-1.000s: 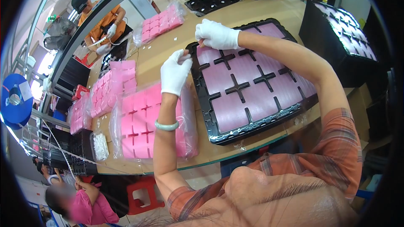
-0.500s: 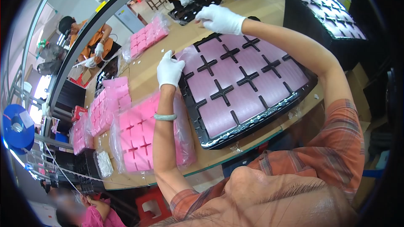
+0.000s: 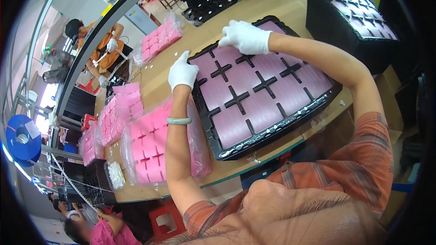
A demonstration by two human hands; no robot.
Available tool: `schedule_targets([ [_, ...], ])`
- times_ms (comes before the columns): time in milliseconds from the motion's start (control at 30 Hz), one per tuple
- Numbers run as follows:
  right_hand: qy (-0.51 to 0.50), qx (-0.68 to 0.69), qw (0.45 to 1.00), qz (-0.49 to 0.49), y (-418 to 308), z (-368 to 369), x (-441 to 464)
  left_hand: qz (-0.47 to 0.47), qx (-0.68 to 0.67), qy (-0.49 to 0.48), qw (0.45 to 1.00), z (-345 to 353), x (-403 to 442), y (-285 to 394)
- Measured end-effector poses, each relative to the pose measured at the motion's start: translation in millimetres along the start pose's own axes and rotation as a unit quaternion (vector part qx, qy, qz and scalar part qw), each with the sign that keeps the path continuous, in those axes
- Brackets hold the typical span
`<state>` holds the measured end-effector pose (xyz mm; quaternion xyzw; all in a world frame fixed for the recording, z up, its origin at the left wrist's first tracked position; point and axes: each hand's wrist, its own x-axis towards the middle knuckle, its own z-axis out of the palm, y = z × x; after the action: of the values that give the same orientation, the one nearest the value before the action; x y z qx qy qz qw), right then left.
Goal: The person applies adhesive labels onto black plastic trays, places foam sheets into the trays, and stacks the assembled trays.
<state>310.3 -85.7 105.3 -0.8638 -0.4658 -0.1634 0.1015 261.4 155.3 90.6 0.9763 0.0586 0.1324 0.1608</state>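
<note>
A black plastic tray (image 3: pixel 254 143) lies in front of me, with a pale pink foam sheet (image 3: pixel 234 124) in it. Black cross-shaped ridges (image 3: pixel 237 100) of the tray stand up through slots in the sheet. My left hand (image 3: pixel 183 73), in a white glove, is at the tray's far left corner, index finger stretched out and thumb apart against the edge. Over the far part of the sheet is my right hand (image 3: pixel 247 38), also gloved, its fingers bent together and tips down near the sheet. Whatever those fingertips may hold is hidden.
Bagged pink foam sheets (image 3: pixel 147 147) lie left of the tray, with more bagged foam (image 3: pixel 161 39) farther back. A stack of filled trays (image 3: pixel 356 17) stands at the right. A clear box of white pieces (image 3: pixel 115 175) sits near the left edge. Co-workers sit across and to the left.
My right hand has come down and toward me from above the tray's far edge onto the sheet. The sheet's far left corner, raised before, now lies flatter. My left hand has barely moved.
</note>
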Motion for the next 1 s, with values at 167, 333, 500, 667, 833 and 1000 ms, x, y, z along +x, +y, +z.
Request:
schedule_targets([
  [167, -0.037, -0.075, 0.994, -0.071, -18.1, 24.1, 23.9, 0.005, 0.055, 0.039, 0.998, -3.1, -7.1, 5.5],
  [333, -0.030, -0.097, 0.990, -0.099, -25.7, 28.6, 35.0, 0.082, 0.206, 0.224, 0.949, -25.6, -15.5, -1.0],
  [500, -0.030, -0.075, 0.988, -0.128, -30.0, 18.6, 24.8, 0.293, 0.157, 0.052, 0.942, 0.1, -23.9, -18.9],
  [667, 0.129, -0.023, 0.990, -0.046, -3.8, -32.8, -21.1, 0.290, 0.248, 0.015, 0.924, -17.8, -35.3, -32.8],
  [833, 0.075, -0.058, 0.984, 0.148, 62.9, -67.9, -84.4, 0.298, 0.183, 0.200, 0.915, -51.6, -60.1, -13.2],
  [1000, 0.004, -0.144, 0.984, 0.101, 89.1, -17.0, -98.1, 0.285, -0.085, 0.141, 0.944, -42.6, -75.3, 2.0],
])
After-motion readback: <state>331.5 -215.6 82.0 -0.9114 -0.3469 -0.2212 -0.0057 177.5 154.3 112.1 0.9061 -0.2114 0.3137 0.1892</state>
